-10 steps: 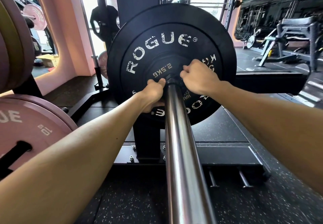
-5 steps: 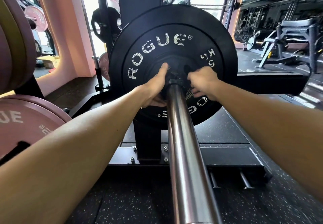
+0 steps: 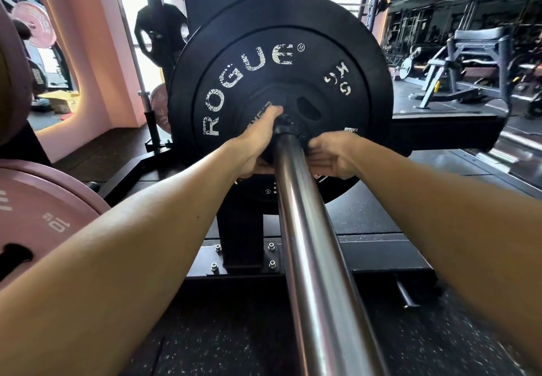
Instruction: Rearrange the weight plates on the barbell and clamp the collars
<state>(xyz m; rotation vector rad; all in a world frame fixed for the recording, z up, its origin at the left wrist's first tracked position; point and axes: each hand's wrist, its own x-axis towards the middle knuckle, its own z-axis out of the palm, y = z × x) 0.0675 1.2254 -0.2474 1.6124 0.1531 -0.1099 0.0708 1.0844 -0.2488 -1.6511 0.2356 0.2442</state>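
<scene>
Both arms outstretched; left hand (image 3: 258, 143) and right hand (image 3: 331, 155) grip collar (image 3: 289, 124).

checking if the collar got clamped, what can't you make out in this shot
- Collar, head view: mostly covered by both hands and the barbell sleeve; whether it is clamped cannot be told.
- Small black plate: its white lettering is hidden by the left hand.
- Right hand: its fingertips are motion-blurred, so the grip is unclear.
- Large Rogue plate: its lower edge is hidden behind the arms and sleeve.
- Pink plate: cut off by the left edge.
</scene>
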